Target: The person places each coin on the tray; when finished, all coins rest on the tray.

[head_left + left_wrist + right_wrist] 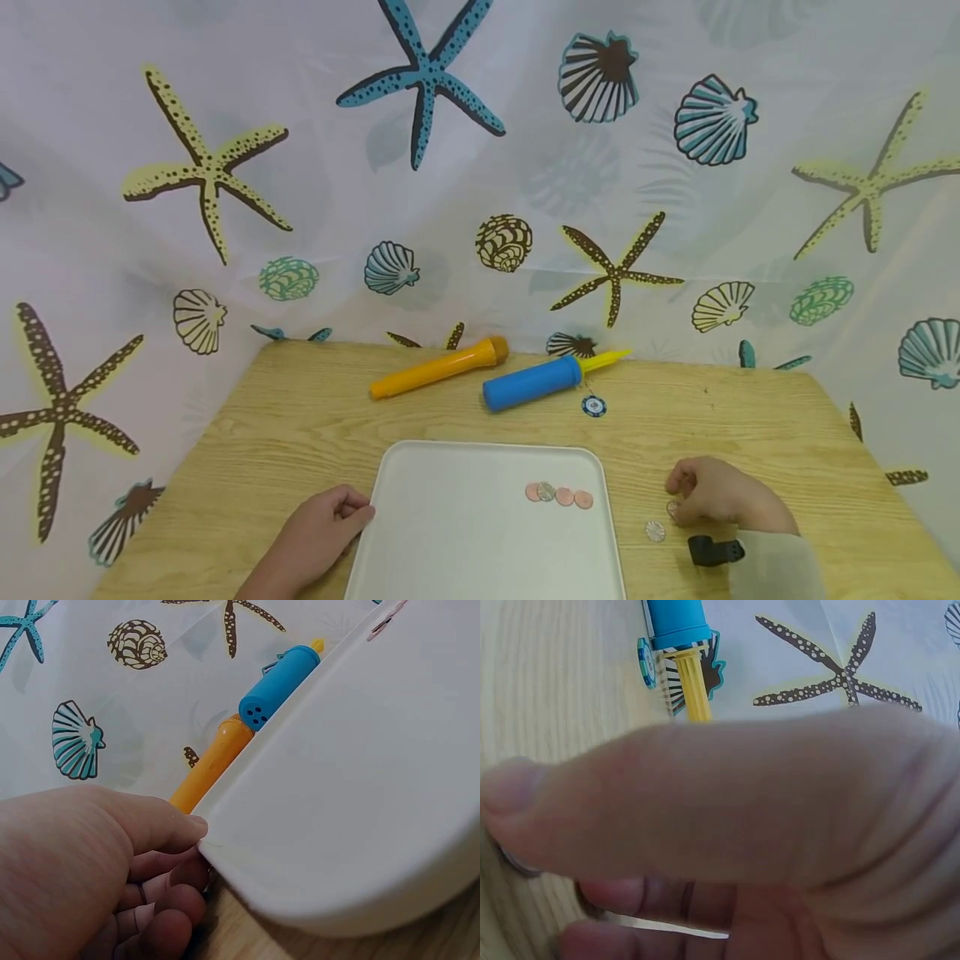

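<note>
My left hand (322,527) is at the left edge of a white tray (450,533); in the left wrist view its thumb lies on the rim, with the other fingers bent below. Several copper-coloured coins (582,500) lie in a row on the tray, and a silver-coloured coin (546,492) overlaps one. Over the table to the right of the tray, my right hand (716,493) has its thumb tip at a coin (672,510), whose edge shows under the thumb in the right wrist view. Its fingers are loosely bent, apart from the thumb. Another silver-coloured coin (655,531) lies just left of it.
Behind the tray lie an orange tube (438,369) and a blue hand pump (532,382) with a yellow nozzle. A blue-and-white round tag (594,406) is beside the pump. A curtain (322,192) printed with shells and starfish borders the wooden table (247,433).
</note>
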Action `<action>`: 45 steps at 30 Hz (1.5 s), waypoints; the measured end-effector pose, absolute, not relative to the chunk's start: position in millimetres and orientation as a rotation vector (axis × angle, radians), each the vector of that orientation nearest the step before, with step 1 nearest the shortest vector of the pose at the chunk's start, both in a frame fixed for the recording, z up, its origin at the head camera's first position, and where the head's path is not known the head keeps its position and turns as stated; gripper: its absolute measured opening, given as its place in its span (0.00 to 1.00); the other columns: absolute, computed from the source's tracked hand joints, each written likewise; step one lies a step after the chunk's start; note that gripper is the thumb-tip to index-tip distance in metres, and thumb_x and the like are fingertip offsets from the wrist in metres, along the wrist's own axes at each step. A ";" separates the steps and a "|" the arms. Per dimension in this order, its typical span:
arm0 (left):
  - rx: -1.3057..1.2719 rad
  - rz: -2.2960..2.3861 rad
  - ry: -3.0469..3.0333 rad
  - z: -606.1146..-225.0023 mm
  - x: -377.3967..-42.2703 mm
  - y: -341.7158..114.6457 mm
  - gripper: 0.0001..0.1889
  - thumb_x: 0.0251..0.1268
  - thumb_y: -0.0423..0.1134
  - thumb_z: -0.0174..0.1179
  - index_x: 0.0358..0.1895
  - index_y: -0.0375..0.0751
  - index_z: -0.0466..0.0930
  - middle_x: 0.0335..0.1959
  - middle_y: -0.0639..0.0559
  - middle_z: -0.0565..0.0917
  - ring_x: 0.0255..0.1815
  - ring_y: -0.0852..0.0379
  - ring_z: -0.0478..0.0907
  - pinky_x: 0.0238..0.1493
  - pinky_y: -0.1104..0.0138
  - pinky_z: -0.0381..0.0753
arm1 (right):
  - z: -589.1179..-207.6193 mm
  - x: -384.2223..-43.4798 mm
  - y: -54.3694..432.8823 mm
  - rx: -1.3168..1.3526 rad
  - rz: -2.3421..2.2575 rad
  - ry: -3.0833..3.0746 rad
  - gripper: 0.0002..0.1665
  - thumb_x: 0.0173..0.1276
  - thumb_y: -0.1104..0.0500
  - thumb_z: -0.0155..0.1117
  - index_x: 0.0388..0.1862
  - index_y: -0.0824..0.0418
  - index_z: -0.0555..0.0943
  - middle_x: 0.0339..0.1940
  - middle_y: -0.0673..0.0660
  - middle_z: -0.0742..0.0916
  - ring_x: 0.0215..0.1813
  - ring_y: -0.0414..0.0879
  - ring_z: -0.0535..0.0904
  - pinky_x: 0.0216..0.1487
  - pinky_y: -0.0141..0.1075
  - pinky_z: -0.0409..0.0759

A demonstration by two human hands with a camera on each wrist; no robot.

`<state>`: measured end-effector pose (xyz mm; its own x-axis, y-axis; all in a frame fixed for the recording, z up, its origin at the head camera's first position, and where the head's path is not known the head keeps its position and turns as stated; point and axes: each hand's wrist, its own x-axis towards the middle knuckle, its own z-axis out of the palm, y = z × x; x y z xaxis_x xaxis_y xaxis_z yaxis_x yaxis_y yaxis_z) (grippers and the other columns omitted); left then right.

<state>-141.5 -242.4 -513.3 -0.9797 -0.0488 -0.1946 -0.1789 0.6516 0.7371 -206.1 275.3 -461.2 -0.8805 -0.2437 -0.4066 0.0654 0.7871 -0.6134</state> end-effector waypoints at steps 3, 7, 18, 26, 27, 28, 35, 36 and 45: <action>-0.185 1.234 2.712 -513.1 -141.8 -242.7 0.09 0.71 0.44 0.61 0.42 0.44 0.84 0.31 0.57 0.81 0.33 0.58 0.74 0.34 0.66 0.73 | -463.6 -207.2 273.1 -0.129 -0.903 2.499 0.16 0.52 0.68 0.76 0.38 0.61 0.80 0.30 0.55 0.78 0.33 0.48 0.70 0.35 0.40 0.68; -0.185 1.235 2.716 -513.3 -142.3 -242.9 0.09 0.72 0.45 0.61 0.42 0.43 0.84 0.31 0.57 0.81 0.33 0.58 0.74 0.34 0.67 0.73 | -465.2 -208.1 270.6 -0.079 -0.881 2.519 0.13 0.53 0.68 0.74 0.35 0.61 0.80 0.29 0.54 0.79 0.33 0.48 0.71 0.35 0.40 0.69; -0.212 1.238 2.707 -513.2 -141.7 -240.9 0.09 0.71 0.45 0.62 0.42 0.44 0.85 0.32 0.57 0.82 0.33 0.59 0.75 0.35 0.66 0.73 | -460.6 -205.8 267.5 -0.038 -0.787 2.588 0.08 0.57 0.64 0.73 0.33 0.61 0.81 0.30 0.52 0.81 0.34 0.48 0.74 0.36 0.40 0.72; -0.199 1.222 2.710 -514.3 -142.2 -242.0 0.09 0.72 0.45 0.61 0.42 0.44 0.84 0.31 0.57 0.82 0.33 0.58 0.74 0.35 0.66 0.74 | -461.5 -204.5 265.3 -0.061 -0.782 2.615 0.05 0.55 0.67 0.67 0.32 0.62 0.82 0.27 0.52 0.81 0.31 0.47 0.73 0.34 0.38 0.71; -0.199 1.221 2.707 -514.5 -142.4 -242.3 0.09 0.72 0.45 0.61 0.42 0.44 0.84 0.32 0.57 0.82 0.33 0.58 0.75 0.36 0.65 0.74 | -461.9 -204.4 264.8 -0.064 -0.781 2.615 0.06 0.54 0.67 0.66 0.32 0.62 0.82 0.27 0.52 0.81 0.31 0.47 0.73 0.33 0.38 0.71; -0.199 1.216 2.706 -514.5 -142.4 -242.4 0.09 0.72 0.45 0.61 0.42 0.44 0.84 0.32 0.57 0.82 0.33 0.58 0.75 0.36 0.65 0.74 | -462.2 -204.5 264.5 -0.065 -0.777 2.611 0.06 0.53 0.68 0.66 0.32 0.62 0.82 0.27 0.52 0.80 0.30 0.47 0.73 0.33 0.38 0.71; -0.208 1.209 2.704 -513.2 -142.5 -241.7 0.09 0.72 0.45 0.60 0.42 0.44 0.84 0.32 0.57 0.82 0.33 0.58 0.75 0.37 0.64 0.74 | -461.6 -204.5 264.6 -0.074 -0.779 2.616 0.06 0.54 0.68 0.66 0.27 0.61 0.77 0.22 0.52 0.76 0.26 0.45 0.69 0.30 0.37 0.66; -0.205 1.207 2.706 -513.8 -142.8 -241.7 0.10 0.72 0.46 0.60 0.42 0.44 0.84 0.32 0.57 0.82 0.33 0.58 0.75 0.37 0.64 0.74 | -461.1 -204.4 264.7 -0.078 -0.775 2.624 0.06 0.55 0.68 0.67 0.27 0.61 0.77 0.22 0.52 0.76 0.26 0.45 0.69 0.30 0.37 0.66; -0.182 1.202 2.728 -514.5 -144.0 -242.7 0.09 0.71 0.45 0.61 0.41 0.44 0.84 0.31 0.57 0.81 0.33 0.59 0.75 0.37 0.65 0.74 | -464.1 -208.7 264.8 -0.081 -0.858 2.617 0.10 0.58 0.65 0.74 0.32 0.61 0.79 0.27 0.53 0.79 0.31 0.47 0.73 0.33 0.38 0.70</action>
